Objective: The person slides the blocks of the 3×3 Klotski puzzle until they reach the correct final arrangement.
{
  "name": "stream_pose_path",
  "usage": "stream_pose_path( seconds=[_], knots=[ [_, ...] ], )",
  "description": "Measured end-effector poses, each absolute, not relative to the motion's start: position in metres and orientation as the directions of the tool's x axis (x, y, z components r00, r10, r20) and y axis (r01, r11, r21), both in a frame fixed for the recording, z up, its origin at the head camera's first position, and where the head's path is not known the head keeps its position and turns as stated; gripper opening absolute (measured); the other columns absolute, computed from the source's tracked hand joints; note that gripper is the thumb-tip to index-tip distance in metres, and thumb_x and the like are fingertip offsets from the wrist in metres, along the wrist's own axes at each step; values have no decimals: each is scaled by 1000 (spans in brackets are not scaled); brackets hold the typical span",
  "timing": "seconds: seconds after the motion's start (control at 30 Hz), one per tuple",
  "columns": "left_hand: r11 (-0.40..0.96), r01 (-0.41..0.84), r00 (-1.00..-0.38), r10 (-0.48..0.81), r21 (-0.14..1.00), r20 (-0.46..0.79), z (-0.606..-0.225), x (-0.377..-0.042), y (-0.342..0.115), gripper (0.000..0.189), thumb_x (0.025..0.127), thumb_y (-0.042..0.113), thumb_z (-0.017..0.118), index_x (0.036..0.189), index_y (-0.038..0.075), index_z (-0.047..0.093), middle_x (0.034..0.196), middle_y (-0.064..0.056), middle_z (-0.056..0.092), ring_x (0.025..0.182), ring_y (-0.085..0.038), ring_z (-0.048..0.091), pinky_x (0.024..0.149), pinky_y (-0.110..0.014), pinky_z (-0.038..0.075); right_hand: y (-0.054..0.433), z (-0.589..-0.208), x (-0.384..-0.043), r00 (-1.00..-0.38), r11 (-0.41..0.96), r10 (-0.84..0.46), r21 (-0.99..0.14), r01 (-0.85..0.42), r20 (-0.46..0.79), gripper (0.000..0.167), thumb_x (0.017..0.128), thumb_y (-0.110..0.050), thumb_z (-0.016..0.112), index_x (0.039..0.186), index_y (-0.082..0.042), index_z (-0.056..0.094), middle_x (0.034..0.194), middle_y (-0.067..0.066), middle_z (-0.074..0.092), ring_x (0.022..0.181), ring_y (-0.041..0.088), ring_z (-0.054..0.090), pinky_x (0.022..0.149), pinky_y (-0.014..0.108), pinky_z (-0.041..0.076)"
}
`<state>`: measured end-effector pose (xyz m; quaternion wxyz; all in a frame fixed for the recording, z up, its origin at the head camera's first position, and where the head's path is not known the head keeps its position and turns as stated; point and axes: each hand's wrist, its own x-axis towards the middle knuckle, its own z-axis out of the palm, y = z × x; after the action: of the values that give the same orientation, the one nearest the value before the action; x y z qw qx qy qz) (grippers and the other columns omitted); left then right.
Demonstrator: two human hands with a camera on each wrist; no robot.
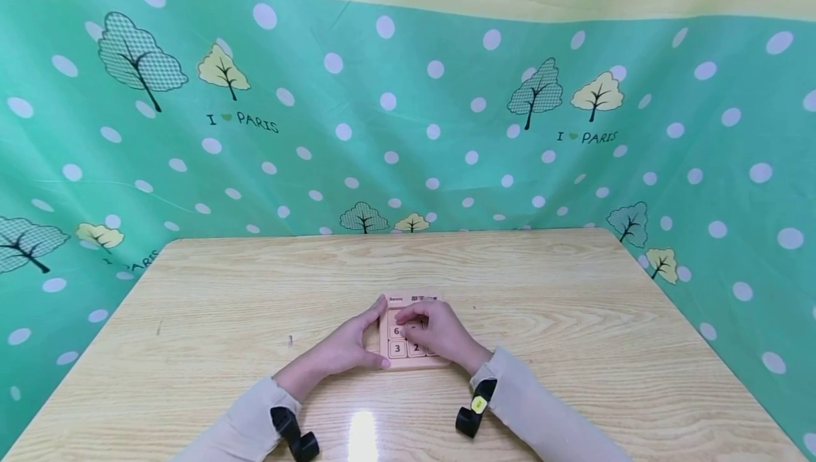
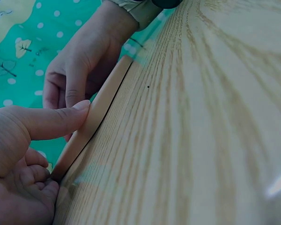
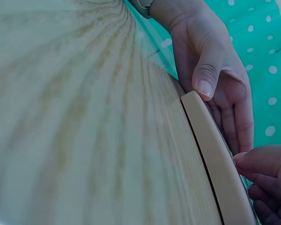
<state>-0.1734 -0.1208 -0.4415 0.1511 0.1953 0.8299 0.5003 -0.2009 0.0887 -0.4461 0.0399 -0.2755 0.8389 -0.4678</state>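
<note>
A wooden number slide puzzle [image 1: 414, 365] lies flat on the table, its top edge printed with lettering. My left hand [image 1: 344, 341] holds the puzzle's left side, with the thumb at the near corner and a finger at the far one. Over the tiles bends my right hand [image 1: 443, 331], its thumb and forefinger at the left column by tile 6 [image 1: 397, 331]. Tiles 3 [image 1: 397, 348] and 2 [image 1: 416, 348] show in the near row; the right hand covers others. Both wrist views see the puzzle's pale side edge [image 3: 215, 154] low against the tabletop.
The wood-grain table [image 1: 242, 292] stretches out around the puzzle. Behind and beside it hangs a green curtain [image 1: 408, 186] with white dots and printed trees. Black straps with small cameras [image 1: 468, 421] sit on both sleeves.
</note>
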Motion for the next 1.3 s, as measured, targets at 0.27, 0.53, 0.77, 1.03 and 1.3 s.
stream_pose_path(
  seconds=[0.27, 0.53, 0.77, 1.03, 1.3],
  knots=[
    [421, 166, -879, 473, 892, -60, -443, -173, -122, 105, 69, 14, 81, 150, 4, 15, 157, -9, 8, 144, -28, 7, 116, -46, 7, 92, -443, -201, -849, 419, -474, -789, -449, 232, 20, 81, -10, 71, 100, -9, 72, 94, -1, 67, 89, 15, 56, 79, 26, 50],
    [420, 167, -879, 473, 892, -58, -443, -174, -122, 105, 68, 13, 81, 149, 3, 15, 157, -9, 8, 144, -27, 7, 116, -45, 7, 104, -440, -208, -888, 457, -405, -792, -404, 219, 23, 80, -6, 70, 103, -9, 71, 100, -1, 68, 97, 17, 58, 88, 36, 48],
    [408, 158, -885, 463, 899, -55, -443, -173, -121, 105, 68, 12, 82, 149, 2, 16, 157, -10, 9, 144, -27, 7, 116, -45, 5, 111, -442, -214, -906, 445, -382, -822, -355, 184, 25, 79, -3, 71, 104, -7, 70, 100, 1, 69, 98, 17, 61, 90, 37, 48],
    [402, 162, -885, 463, 901, -48, -443, -173, -120, 104, 68, 11, 82, 149, 2, 17, 157, -12, 9, 144, -29, 7, 116, -46, 5, 112, -443, -216, -914, 456, -373, -826, -332, 162, 25, 77, -1, 70, 102, -6, 70, 100, 3, 70, 98, 18, 63, 93, 39, 48],
    [413, 163, -884, 464, 896, -53, -445, -174, -121, 105, 68, 12, 82, 149, 2, 17, 157, -11, 9, 144, -27, 7, 116, -45, 7, 109, -443, -217, -910, 476, -381, -810, -342, 161, 25, 77, 0, 69, 102, -5, 70, 101, 4, 69, 98, 17, 63, 94, 38, 49]
  ],
)
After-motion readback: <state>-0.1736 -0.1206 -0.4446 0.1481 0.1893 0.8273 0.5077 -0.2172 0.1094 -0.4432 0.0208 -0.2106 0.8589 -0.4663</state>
